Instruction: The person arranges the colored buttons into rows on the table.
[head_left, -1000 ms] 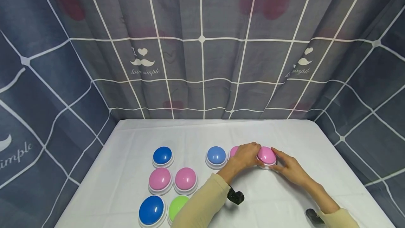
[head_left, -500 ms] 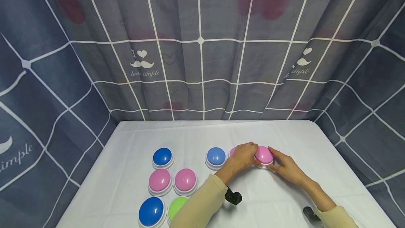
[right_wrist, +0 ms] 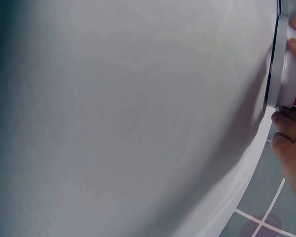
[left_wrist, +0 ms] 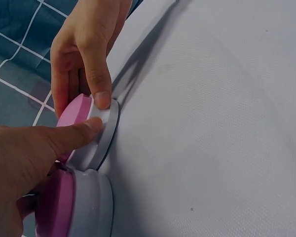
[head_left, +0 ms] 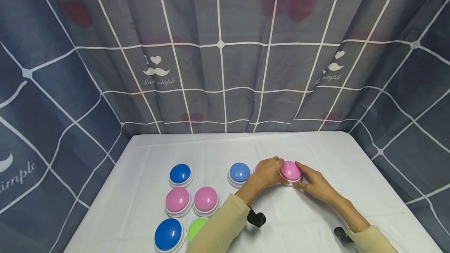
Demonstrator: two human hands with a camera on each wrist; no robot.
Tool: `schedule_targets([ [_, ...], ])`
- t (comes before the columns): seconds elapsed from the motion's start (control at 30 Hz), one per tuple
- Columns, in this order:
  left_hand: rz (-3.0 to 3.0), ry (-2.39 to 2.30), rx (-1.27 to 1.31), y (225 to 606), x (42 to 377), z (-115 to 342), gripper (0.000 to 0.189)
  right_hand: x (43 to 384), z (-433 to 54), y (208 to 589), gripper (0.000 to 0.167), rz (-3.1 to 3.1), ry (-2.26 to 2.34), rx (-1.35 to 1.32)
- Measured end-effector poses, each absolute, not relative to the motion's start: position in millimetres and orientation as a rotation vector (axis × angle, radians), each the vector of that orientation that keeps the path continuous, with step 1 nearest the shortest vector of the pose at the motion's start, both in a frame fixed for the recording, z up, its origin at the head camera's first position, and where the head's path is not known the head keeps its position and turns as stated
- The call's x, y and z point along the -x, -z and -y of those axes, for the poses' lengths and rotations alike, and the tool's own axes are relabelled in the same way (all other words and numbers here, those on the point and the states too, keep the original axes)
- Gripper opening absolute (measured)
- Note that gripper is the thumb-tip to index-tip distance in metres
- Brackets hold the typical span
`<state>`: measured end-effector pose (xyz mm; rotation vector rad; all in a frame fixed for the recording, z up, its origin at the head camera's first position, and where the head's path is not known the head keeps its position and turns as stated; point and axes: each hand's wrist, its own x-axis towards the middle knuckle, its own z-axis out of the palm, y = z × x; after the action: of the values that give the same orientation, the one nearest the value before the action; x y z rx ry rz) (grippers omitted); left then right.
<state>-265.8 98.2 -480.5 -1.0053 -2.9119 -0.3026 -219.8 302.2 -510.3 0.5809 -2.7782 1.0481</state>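
A pink push button [head_left: 290, 170] on a white round base stands at the right end of the back row, between both hands. My left hand [head_left: 268, 173] grips its left side, with the thumb on the white base in the left wrist view. From the right, my right hand [head_left: 316, 184] holds the same button between thumb and fingers. Just left of it is another pink push button [left_wrist: 56, 205], largely hidden behind my left hand in the head view. Further left in that row stands a light blue push button [head_left: 240, 172]. The right wrist view shows only the held button's base [right_wrist: 287, 74] and some fingers.
On the left of the white table [head_left: 140, 159] stand a dark blue button [head_left: 180, 173], two pink buttons [head_left: 177, 199], a larger blue button [head_left: 168, 234] and a green button [head_left: 196, 228], partly behind my left sleeve. A grey checked curtain [head_left: 242, 65] encloses the table.
Both hands have shifted slightly left with the pink push button, bringing it closer to the other pink one. The rest of the buttons stay in place.
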Motion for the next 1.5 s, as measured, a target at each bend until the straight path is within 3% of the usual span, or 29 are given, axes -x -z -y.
schedule_targets([
  [0.4,2.867,0.252,1.011,484.4,263.6,-97.8,0.057,220.5,-302.0,512.1,0.078,2.793,-1.041,-0.566],
  [0.7,2.837,0.357,0.946,475.0,258.8,-82.4,0.072,221.9,-289.3,510.5,0.091,2.733,-1.037,-0.566],
  [1.03,2.830,0.600,0.826,449.3,245.4,-24.7,0.074,219.5,-254.9,491.6,0.092,2.605,-1.041,-0.642],
  [1.33,2.859,0.614,0.751,428.2,222.7,35.2,0.066,212.9,-198.6,472.6,0.090,2.544,-1.126,-0.870],
  [1.5,2.960,0.662,0.589,432.1,203.8,79.7,0.068,206.9,-162.4,477.9,0.083,2.544,-1.126,-1.029],
])
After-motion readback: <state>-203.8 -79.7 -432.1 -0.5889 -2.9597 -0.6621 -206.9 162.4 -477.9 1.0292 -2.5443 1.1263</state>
